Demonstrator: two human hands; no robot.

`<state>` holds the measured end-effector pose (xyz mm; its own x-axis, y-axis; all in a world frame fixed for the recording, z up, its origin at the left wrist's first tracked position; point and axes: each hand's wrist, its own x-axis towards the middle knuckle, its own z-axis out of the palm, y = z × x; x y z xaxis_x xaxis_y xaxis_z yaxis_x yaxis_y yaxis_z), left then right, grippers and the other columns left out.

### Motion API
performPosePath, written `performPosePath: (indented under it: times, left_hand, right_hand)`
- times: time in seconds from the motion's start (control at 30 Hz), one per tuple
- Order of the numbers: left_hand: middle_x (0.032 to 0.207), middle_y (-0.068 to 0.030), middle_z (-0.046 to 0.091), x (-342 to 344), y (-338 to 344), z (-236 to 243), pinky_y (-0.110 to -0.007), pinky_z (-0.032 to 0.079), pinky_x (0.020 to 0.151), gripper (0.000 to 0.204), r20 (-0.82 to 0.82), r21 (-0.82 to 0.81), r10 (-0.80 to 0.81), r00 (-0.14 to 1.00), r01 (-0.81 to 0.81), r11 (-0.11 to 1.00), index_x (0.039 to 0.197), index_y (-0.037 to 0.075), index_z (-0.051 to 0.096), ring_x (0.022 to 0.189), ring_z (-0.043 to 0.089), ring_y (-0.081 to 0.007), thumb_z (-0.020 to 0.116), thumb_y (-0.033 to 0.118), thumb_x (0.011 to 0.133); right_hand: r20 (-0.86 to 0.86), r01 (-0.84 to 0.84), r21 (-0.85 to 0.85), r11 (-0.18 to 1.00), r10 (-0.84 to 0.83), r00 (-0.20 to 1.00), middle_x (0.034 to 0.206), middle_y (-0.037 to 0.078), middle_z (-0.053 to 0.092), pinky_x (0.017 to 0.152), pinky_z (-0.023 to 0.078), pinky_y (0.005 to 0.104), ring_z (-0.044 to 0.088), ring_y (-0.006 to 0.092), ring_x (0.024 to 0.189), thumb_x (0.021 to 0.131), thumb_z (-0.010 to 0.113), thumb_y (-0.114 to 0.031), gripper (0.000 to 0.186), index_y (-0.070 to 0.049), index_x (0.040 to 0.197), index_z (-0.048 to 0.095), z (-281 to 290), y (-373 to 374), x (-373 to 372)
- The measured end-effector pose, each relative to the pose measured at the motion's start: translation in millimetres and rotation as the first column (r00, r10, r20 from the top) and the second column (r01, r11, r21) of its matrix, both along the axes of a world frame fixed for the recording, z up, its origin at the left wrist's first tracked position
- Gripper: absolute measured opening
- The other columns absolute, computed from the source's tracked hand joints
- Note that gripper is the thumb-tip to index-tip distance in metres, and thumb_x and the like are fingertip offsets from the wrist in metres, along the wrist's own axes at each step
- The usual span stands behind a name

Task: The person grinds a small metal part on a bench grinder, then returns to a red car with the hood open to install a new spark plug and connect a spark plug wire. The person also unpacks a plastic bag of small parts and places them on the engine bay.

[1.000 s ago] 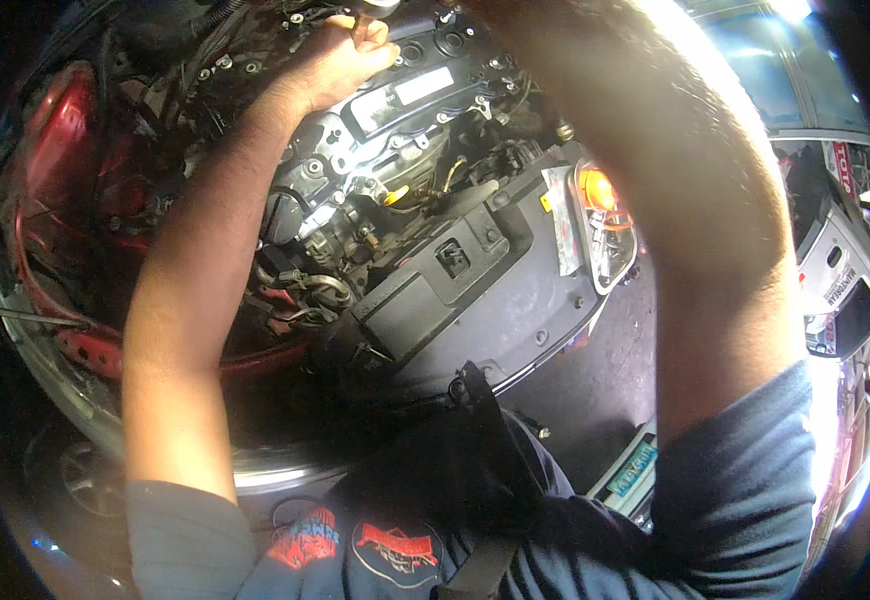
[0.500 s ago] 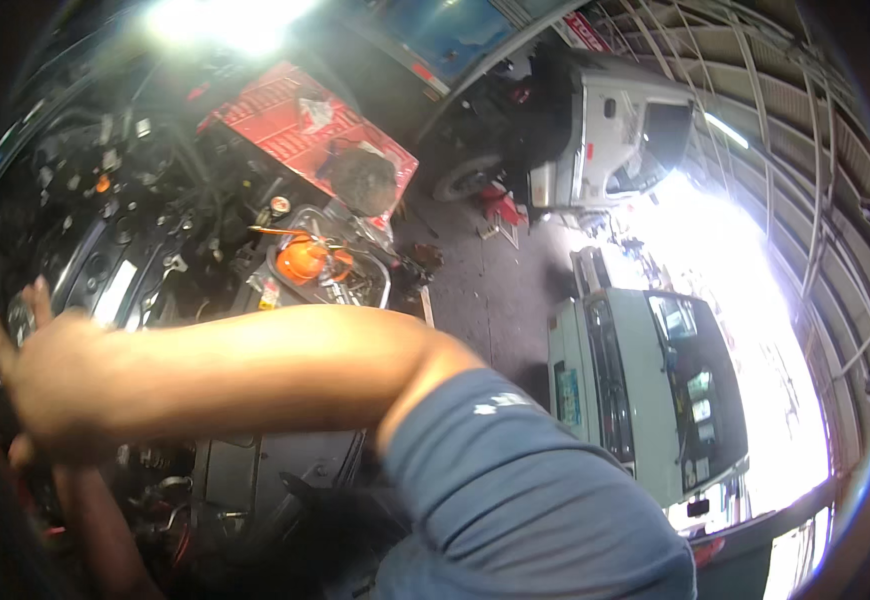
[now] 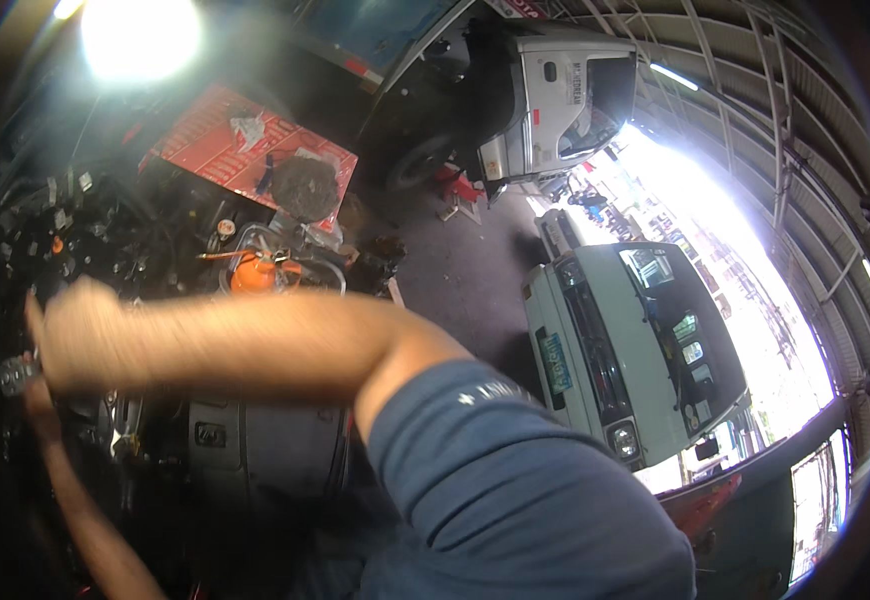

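Observation:
My right arm reaches across the view to the far left, over a dark engine bay (image 3: pixel 105 240). Motion smears my right hand (image 3: pixel 85 335); one finger juts out on its left side, and I cannot make out whether it grips anything. Just below and partly behind it, my left hand (image 3: pixel 39 395) is closed on a small grey metal part (image 3: pixel 15 376) with a knobbly surface. The exact kind of this part is not clear. Its fingers are partly hidden by my right hand.
Beyond my right forearm an orange oil can (image 3: pixel 253 274) stands in a metal tray (image 3: pixel 330 270). A red board (image 3: pixel 210 125) holds a dark round object (image 3: pixel 305 188). A pale green vehicle (image 3: pixel 645 340) and a white vehicle (image 3: pixel 555 100) stand on the right. A bright lamp (image 3: pixel 142 35) shines above.
The view has shifted, so the oil can and red board appear farther left. My left hand has come up closer under my right hand. The grey part now shows at my left fingers.

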<state>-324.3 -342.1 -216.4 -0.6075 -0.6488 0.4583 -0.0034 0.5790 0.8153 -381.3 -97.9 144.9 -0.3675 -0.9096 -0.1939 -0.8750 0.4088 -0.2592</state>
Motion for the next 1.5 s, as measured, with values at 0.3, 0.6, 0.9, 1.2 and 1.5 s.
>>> performPosePath:
  times: [0.3,0.6,0.9,1.2,1.5]
  left_hand:
    - [0.123,-0.0138,0.062,12,6,12,-0.043,0.047,0.098,0.039,0.042,0.001,-0.019,0.999,0.019,1.000,0.130,0.006,0.057,0.113,0.060,-0.0310,0.059,0.002,0.091]
    - [0.096,-0.0174,0.070,18,39,86,-0.044,0.052,0.076,0.019,0.262,-0.262,0.175,0.949,-0.105,0.959,0.100,0.005,0.068,0.091,0.065,-0.0398,0.055,0.015,0.090]
    - [0.113,-0.0232,0.064,25,63,82,-0.046,0.051,0.088,0.048,0.038,-0.379,0.087,0.995,-0.067,0.923,0.113,0.000,0.061,0.101,0.061,-0.0434,0.054,0.040,0.088]
    - [0.063,-0.0039,0.060,25,60,134,-0.034,0.046,0.067,0.031,0.087,0.151,-0.044,0.995,0.030,0.988,0.078,0.006,0.066,0.066,0.059,-0.0169,0.063,0.036,0.085]
    - [0.073,-0.0004,0.056,58,63,191,-0.028,0.043,0.078,0.043,-0.375,0.536,-0.294,0.879,0.465,0.705,0.091,0.006,0.062,0.072,0.052,-0.0114,0.054,0.048,0.094]
  right_hand:
    - [0.064,-0.349,-0.054,0.936,0.352,0.934,0.102,0.026,0.068,0.085,0.053,0.0446,0.068,0.0323,0.101,0.083,0.063,-0.052,0.090,0.013,0.138,0.033,-40,-23,-2]
    - [-0.228,-0.379,0.039,0.925,0.377,0.897,0.102,0.024,0.068,0.088,0.052,0.0462,0.067,0.0317,0.102,0.084,0.064,-0.044,0.076,0.008,0.134,0.041,-37,-37,-22]
    - [-0.421,-0.574,-0.044,0.818,0.506,0.753,0.101,0.022,0.069,0.092,0.050,0.0478,0.067,0.0311,0.103,0.084,0.065,-0.036,0.062,0.003,0.130,0.049,-57,-93,-26]
    - [-0.538,-0.664,-0.195,0.722,0.487,0.688,0.100,0.019,0.070,0.094,0.049,0.0485,0.067,0.0304,0.103,0.085,0.065,-0.029,0.048,-0.002,0.124,0.057,-74,-96,-33]
    - [-0.504,-0.440,0.189,0.878,0.471,0.723,0.091,0.018,0.070,0.077,0.053,0.0419,0.069,0.0295,0.089,0.082,0.065,-0.025,0.032,-0.006,0.108,0.065,-52,-124,-65]
